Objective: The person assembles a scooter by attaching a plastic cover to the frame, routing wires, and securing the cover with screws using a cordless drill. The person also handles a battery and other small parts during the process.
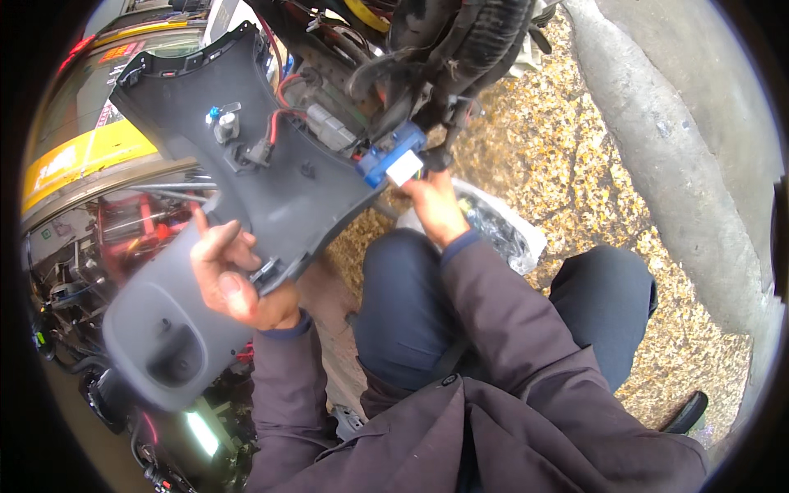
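Observation:
A blue box-shaped module with a white label sits at the right edge of a large dark grey plastic panel. My right hand grips the module's near end, with fingers partly hidden behind it. Over the panel's lower left edge, my left hand has its index finger raised and the other fingers half curled, apart from the thumb. Nothing shows between those fingers. A small blue-and-white fitting and a grey connector with red wires stand on the panel. A larger grey connector block is beside the panel.
A white bag of small dark and shiny parts lies on the speckled floor behind my right wrist. Dark hoses and wiring rise at the top. A light grey moulded cover is at lower left; a concrete ledge runs along the right.

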A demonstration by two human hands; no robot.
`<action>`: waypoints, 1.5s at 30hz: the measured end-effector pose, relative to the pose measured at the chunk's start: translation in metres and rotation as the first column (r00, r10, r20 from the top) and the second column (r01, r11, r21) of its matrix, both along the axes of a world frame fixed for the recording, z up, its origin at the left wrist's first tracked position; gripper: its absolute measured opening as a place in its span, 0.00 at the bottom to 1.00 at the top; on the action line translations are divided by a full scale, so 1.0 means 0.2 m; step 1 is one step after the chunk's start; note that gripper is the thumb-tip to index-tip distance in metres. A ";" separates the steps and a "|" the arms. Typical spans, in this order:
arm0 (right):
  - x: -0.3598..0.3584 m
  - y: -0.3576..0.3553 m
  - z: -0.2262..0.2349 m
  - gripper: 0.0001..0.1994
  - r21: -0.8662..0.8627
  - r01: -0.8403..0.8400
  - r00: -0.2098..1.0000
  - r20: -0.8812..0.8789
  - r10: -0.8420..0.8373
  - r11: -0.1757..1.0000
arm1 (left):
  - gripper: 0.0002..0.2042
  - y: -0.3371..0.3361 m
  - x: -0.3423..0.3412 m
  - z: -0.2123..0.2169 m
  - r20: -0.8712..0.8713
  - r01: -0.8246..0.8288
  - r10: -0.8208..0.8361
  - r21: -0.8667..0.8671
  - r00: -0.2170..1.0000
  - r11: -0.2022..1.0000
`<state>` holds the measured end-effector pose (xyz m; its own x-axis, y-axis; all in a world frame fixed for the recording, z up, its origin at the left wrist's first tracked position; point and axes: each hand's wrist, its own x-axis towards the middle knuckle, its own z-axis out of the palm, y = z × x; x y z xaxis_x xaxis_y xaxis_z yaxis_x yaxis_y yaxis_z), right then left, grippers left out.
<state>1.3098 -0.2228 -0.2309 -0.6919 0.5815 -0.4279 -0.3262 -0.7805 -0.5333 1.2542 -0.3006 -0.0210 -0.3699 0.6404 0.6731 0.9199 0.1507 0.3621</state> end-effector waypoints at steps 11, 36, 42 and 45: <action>0.16 -0.03 -0.13 0.39 -0.067 -0.198 0.966 -0.180 0.183 0.978 | 0.29 0.02 0.01 -0.03 0.043 -0.101 0.096 0.116 0.994 0.988; 0.39 0.11 0.07 0.25 0.526 -0.479 0.878 0.293 0.379 0.703 | 0.13 0.10 -0.72 0.19 0.879 -0.031 0.000 0.018 0.477 0.999; 0.50 0.12 0.16 0.21 0.573 -0.546 0.838 0.390 0.382 0.611 | 0.14 0.18 -0.80 0.14 0.854 0.022 -0.048 0.043 0.519 0.999; 0.51 0.13 0.19 0.21 0.545 -0.575 0.818 0.403 0.411 0.610 | 0.14 0.18 -0.85 0.10 0.837 -0.047 0.012 0.016 0.547 0.999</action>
